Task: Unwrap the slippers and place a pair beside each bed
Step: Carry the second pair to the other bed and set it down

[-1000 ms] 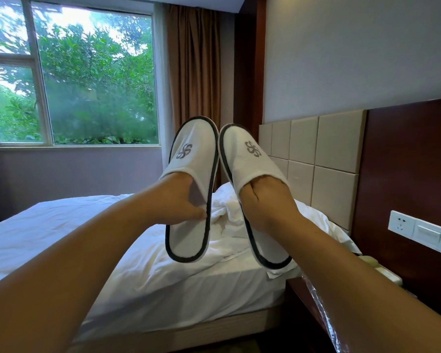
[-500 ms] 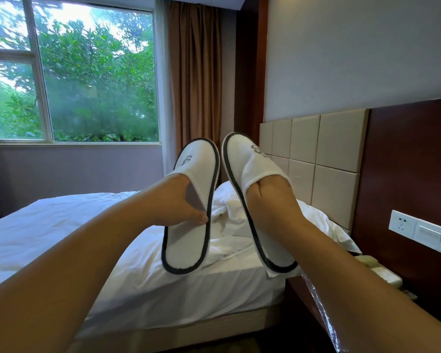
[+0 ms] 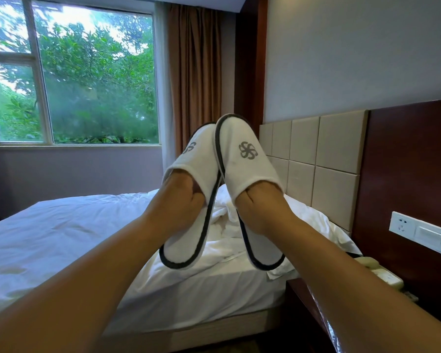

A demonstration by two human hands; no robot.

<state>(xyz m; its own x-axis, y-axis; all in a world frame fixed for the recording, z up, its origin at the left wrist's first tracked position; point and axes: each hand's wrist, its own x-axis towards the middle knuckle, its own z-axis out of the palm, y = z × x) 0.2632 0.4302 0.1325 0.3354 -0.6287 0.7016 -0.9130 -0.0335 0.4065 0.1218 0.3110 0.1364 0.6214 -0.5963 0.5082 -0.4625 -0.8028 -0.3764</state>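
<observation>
Above the white bed (image 3: 61, 235), each hand wears a white slipper, fingers tucked inside the toe. The left hand (image 3: 181, 200) fills the left slipper (image 3: 189, 200); the right hand (image 3: 255, 210) fills the right slipper (image 3: 245, 161). Toes point up, inner edges touching near the headboard (image 3: 316, 159).

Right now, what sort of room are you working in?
Most likely a hotel guest room: a bed with white linen against a padded headboard, a wall panel with socket and switch, and logo-stamped disposable slippers worn over both hands.
</observation>
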